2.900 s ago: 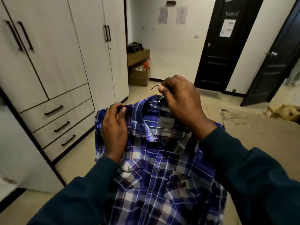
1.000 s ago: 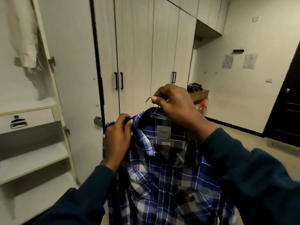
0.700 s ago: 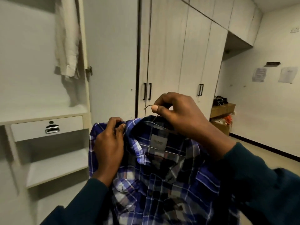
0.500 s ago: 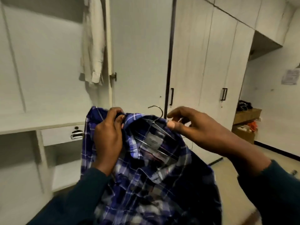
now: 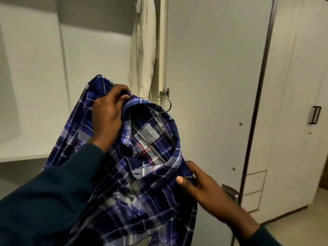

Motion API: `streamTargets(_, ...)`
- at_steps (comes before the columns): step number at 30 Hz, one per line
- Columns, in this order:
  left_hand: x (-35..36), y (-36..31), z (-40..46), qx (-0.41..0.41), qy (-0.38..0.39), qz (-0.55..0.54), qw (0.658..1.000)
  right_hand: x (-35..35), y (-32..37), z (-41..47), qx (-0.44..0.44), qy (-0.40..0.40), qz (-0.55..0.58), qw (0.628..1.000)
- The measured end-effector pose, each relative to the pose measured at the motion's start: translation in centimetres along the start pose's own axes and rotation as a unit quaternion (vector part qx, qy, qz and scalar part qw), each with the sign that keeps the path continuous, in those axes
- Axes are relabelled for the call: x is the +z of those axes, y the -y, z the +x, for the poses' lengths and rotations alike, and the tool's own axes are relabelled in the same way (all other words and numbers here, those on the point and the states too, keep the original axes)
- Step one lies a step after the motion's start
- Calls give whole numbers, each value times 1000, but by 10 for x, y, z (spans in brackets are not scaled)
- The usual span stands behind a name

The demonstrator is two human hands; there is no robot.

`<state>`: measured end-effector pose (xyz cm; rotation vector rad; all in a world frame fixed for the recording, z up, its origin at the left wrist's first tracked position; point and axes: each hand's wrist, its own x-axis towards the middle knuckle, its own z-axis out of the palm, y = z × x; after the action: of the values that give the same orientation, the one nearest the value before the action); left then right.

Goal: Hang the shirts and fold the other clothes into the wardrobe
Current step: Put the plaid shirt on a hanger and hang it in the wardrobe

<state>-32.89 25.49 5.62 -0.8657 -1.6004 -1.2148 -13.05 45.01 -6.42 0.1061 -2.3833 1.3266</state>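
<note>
- Person is standing at the open wardrobe [image 5: 204,68], holding a blue plaid shirt [image 5: 142,183] up in front of the hanging bay; the shirt is already on a wire hanger [image 5: 160,114].
- Left hand [image 5: 108,112] is gripping the collar and shoulder at the upper left, fingers curled round bunched cloth.
- Right hand [image 5: 200,185] is pinching the other shoulder lower right, thumb on top of the fabric, fingers underneath.
- Hanger hook is sticking out free above the collar, tilted toward the door edge; neither hand is on it.
- Judgement: the step in hand is getting the hook onto the rail. The rail is out of view above. One hand likely needs to be taking the hook, raising it level, while the other is steadying a shoulder so the shirt is not sliding off the wire.
- Risk, as I read it: the tilted hanger is letting the lower shoulder slip.
- Shirt: soft woven cotton look, limp, creasing easily; grey neck label showing.
- Hanger: thin bright metal, smooth, slippery.
- A pale cream garment [image 5: 143,50] is hanging in the bay just behind, near the door hinge [image 5: 164,92].
- Wardrobe panels: flat, matt, light laminate.
</note>
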Motion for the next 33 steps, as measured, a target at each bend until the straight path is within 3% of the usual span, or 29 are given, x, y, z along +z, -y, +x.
streamTargets(7,32,64,67,-8,-15,15,1000,25,-11,110,-36,-143,136,980)
streamTargets(10,43,91,85,-37,-54,39,997,26,-6,151,-45,-162,196,966)
streamTargets(15,54,136,73,-118,-126,61,983,23,-12,213,-64,-209,148,965)
streamTargets(24,139,248,80,-133,10,40,990,0,37,341,-177,-334,115,918)
streamTargets(33,195,373,215,-82,52,-11,995,-12,123,507,-304,-439,90,841)
